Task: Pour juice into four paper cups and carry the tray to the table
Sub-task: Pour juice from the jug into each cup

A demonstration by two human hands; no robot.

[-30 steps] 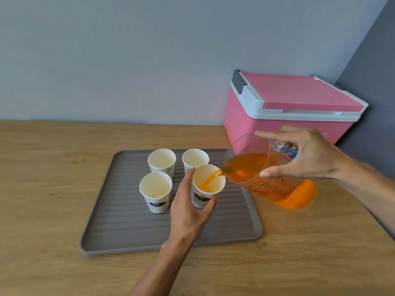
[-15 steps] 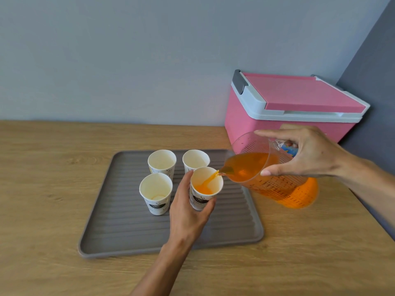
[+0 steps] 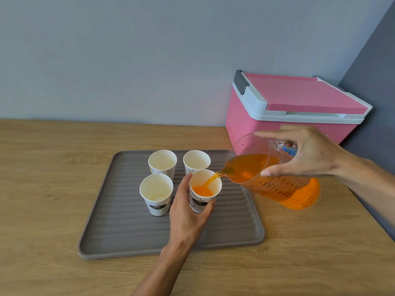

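Note:
A grey ribbed tray lies on the wooden counter with several white paper cups standing on it. My left hand grips the front right cup, which holds orange juice. My right hand holds a clear measuring jug tilted to the left. A thin orange stream runs from its spout into that cup. The front left cup and the two back cups show no juice.
A pink cooler box with a grey-white lid stands shut at the back right, close behind the jug. A dark wall closes the right side. The wooden counter stretches to the left of the tray.
The juice level in the front right cup has risen a little. Both hands and the jug have stayed almost in place.

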